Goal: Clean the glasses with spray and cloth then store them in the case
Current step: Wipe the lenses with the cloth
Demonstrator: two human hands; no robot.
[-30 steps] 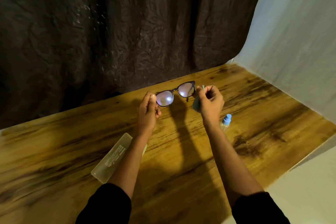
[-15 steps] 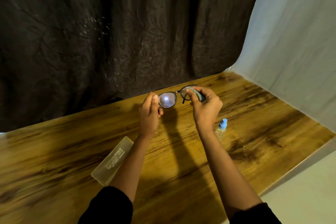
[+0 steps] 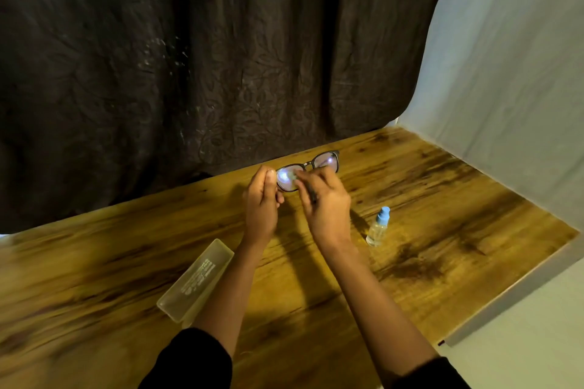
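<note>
Partly hidden behind both hands, the glasses (image 3: pixel 327 162) are held up over the far part of the wooden table (image 3: pixel 442 199) with the lenses facing the camera. Only the dark bridge and the lens on the person's right show plainly, and that lens carries a small glare. The left hand (image 3: pixel 262 204) grips the left end of the frame with thumb and fingers closed round it, so that corner and its temple arm cannot be seen. The right hand (image 3: pixel 325 202) is smeared by motion blur. Its fingers are bent and appear to pinch the pale green cloth (image 3: pixel 295 174) against the left lens, where a bright reflection washes out most of the cloth's outline. The translucent case (image 3: pixel 196 278) lies on the table under the left forearm, which covers its near corner; whether its lid is on is hard to make out. The spray bottle (image 3: pixel 379 227) with its blue cap stands upright on the table just right of the right wrist. Both black sleeves (image 3: pixel 189 360) are cut off by the bottom edge. Half a second ago the cloth covered the right lens. It has since crossed to the left lens and left the right one bare, while the left hand's grip, the case and the bottle are as they were.
</note>
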